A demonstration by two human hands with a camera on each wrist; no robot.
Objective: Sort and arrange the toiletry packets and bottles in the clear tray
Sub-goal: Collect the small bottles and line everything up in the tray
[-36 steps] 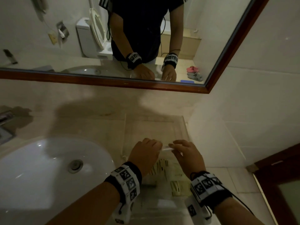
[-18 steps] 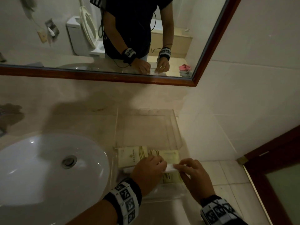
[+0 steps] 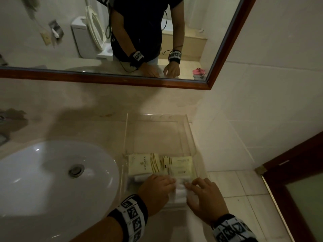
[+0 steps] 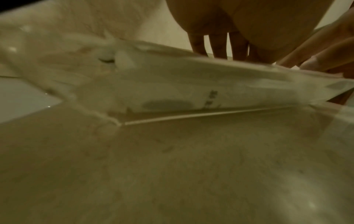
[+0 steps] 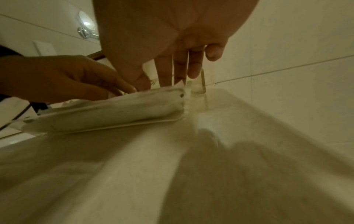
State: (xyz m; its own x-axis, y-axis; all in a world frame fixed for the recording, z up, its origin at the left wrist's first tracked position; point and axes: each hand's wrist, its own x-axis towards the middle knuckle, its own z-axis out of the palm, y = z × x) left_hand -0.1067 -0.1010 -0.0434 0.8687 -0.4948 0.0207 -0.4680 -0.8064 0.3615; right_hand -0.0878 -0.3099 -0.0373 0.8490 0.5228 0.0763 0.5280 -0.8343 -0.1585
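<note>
Beige surface (image 3: 97, 130), sink (image 3: 52, 175) lower left, mirror (image 3: 122, 41) above. Clear tray (image 3: 189, 137) centre. Left hand (image 3: 155, 193), right hand (image 3: 206, 198) fingers extended, pressing white packet (image 3: 180, 191) at tray's near end; cream packets (image 3: 145, 165) beyond.

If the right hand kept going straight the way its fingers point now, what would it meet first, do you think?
The right hand points away from the person and slightly left. It already touches the white packet; beyond that, probably the cream packet lying in the clear tray, though depth is unclear.
</note>
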